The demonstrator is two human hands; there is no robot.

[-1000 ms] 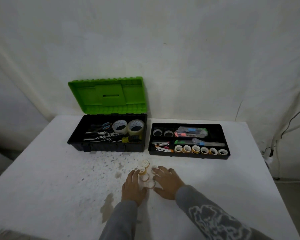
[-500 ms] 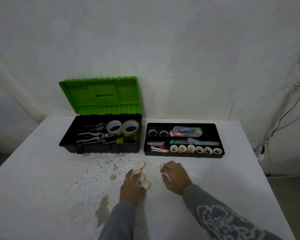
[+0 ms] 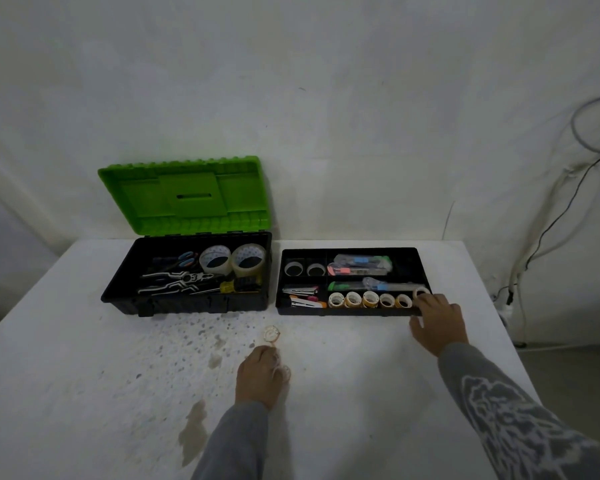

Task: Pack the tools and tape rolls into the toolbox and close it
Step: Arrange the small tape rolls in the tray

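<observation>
At the right end of the tray's front row sits a small tape roll (image 3: 421,291), pale with a tan edge, on edge like the five rolls (image 3: 369,299) lined up to its left; it rides a little higher than they do, so I judge it not quite seated. The right hand (image 3: 437,322) reaches over the tray (image 3: 347,311) at its front right corner and its fingers (image 3: 426,300) touch the roll, while the thumb is spread wide to the left, clear of it; whether the fingers pinch the roll or only nudge it I cannot tell.

The next move, as I read it, turns on the loose roll (image 3: 271,333): it lies on the worktop (image 3: 84,375) in front of the tray, just beyond its front left corner; its round face is turned up, so it has no long side to line up. It lies just ahead of the left hand (image 3: 258,375), which is far nearer to it than the right. The left fingers are curled under, seemingly round a pale roll (image 3: 286,372) that shows at their right side.

Left of the tray, nearly touching it, stands the toolbox (image 3: 187,308) with its green lid (image 3: 184,195) raised; inside are two large tape rolls (image 3: 215,259), pliers (image 3: 177,282), a screwdriver (image 3: 236,285) and scissors (image 3: 186,258). Until the tray goes into the toolbox, closing is some way off.
</observation>
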